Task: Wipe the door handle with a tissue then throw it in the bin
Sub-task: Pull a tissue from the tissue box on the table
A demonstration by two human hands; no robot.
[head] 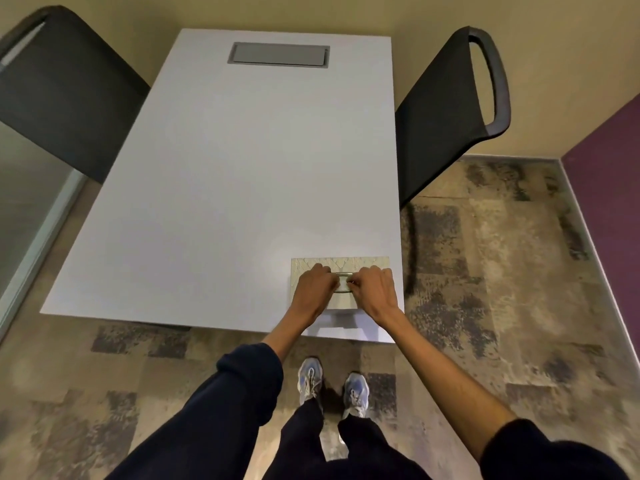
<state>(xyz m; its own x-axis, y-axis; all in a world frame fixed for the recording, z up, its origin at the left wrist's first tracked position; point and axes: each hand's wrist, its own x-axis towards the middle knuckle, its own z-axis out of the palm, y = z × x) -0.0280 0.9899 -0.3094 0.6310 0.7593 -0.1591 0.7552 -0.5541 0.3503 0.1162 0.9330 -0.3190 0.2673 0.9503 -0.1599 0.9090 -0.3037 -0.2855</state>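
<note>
A beige patterned tissue box (346, 263) lies flat on the near right corner of the white table (221, 188). It has an oval slot (343, 285) in its top. My left hand (314, 287) sits curled on the box's left half, holding it down. My right hand (375, 289) is on the right half, with its fingertips pinched at the slot on a small white bit of tissue (349, 282). Most of the tissue is hidden inside the box. No door handle and no bin are in view.
Two black chairs stand at the table, one on the left (65, 95) and one on the right (450, 109). A grey cable hatch (278, 54) is set into the far end of the table. A glass partition (24, 202) runs along the left and a purple wall (609, 188) along the right. The floor is patterned carpet.
</note>
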